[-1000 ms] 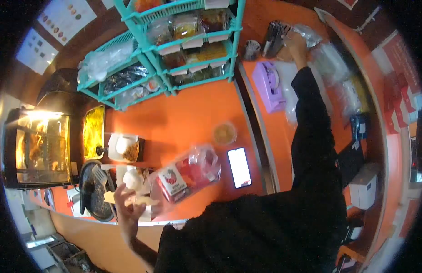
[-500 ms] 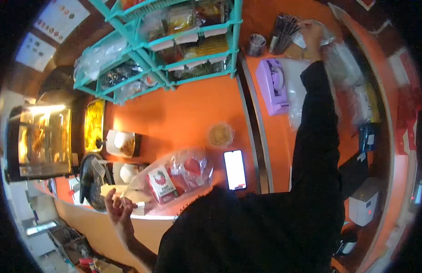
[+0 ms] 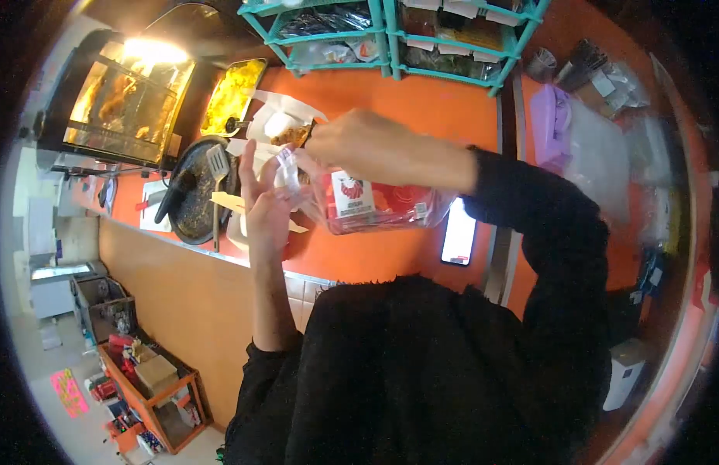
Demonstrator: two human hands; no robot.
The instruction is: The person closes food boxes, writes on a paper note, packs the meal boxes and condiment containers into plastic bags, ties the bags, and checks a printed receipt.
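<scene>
My left hand (image 3: 265,205) is at the gathered end of a clear plastic bag (image 3: 297,167), index finger pointing up and the other fingers closed on the plastic. Inside the bag lies a red package (image 3: 383,203) with a white printed label. My right hand (image 3: 356,147) reaches across above the bag, back of the hand toward me. Its fingers are bent down near the bag's gathered end and hidden, so what they hold cannot be made out. Just left of my left hand is a pale yellow flat piece (image 3: 228,201).
A dark round pan (image 3: 190,209) with a spatula (image 3: 218,167) stands left, near open food boxes (image 3: 270,108) and a lit display case (image 3: 123,105). A phone (image 3: 459,232) lies right. Teal racks (image 3: 390,46) stand behind; a purple dispenser (image 3: 549,128) is farther right.
My right hand has come back from the thin dark sticks at the far right to the bag. My left hand and the bag's end have risen farther over the counter. The view has shifted.
</scene>
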